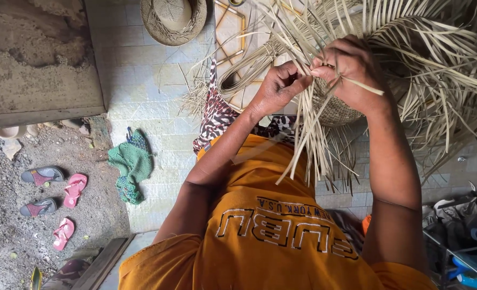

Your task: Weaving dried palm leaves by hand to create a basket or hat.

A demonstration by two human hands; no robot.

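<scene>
Head view, 2 hands, left hand (278,86) and right hand (351,67) together, pinching straw strips (308,134)

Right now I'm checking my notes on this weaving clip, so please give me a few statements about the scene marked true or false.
1. Both hands, the left hand and the right hand, grip pale palm strips. True.
2. A finished straw hat lies on the tiled floor. True.
3. The cloth on the floor is red. False: it is green.
4. The pink sandals lie on the tiles. False: they lie on the gravel.
5. The half-woven basket sits under the right hand. True.
</scene>
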